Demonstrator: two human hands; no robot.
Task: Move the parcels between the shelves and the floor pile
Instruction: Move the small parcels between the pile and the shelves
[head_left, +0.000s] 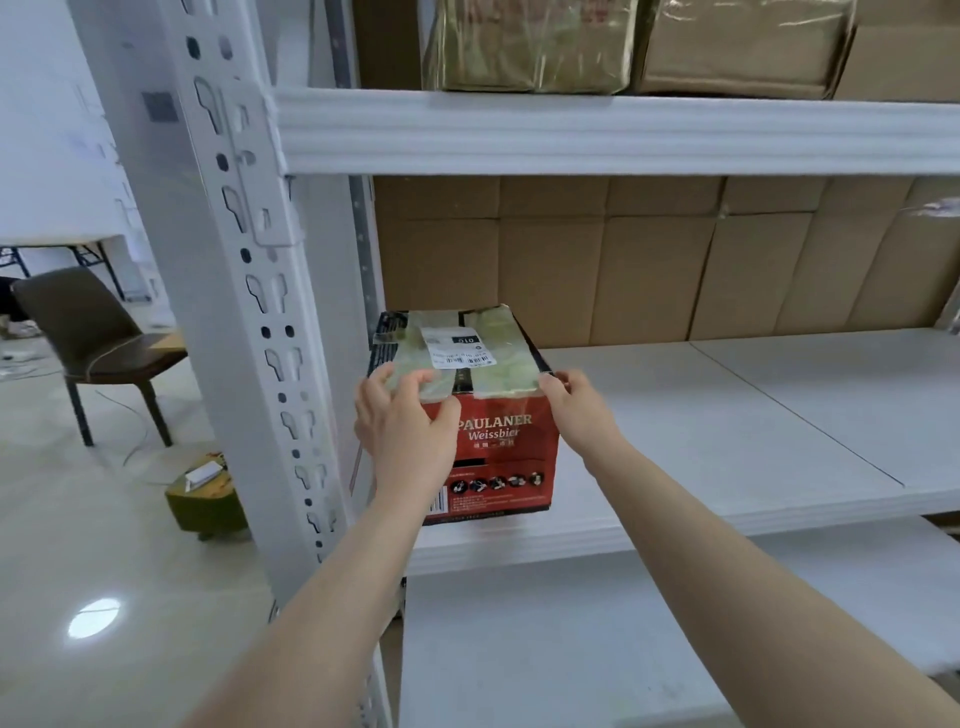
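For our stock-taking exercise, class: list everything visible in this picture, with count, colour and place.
red box: one, red with taped top and white label, left end of middle shelf
shelf rack: one, white, across the right of view
cardboard parcels: at least three, brown, upper shelf
cardboard sheets: several, brown, lining the back of the middle shelf
chair: one, dark brown, on the floor at left
low object: one, green, on the floor by the rack's upright
left hand: one, grips the box's near left top corner
right hand: one, grips the box's right top edge
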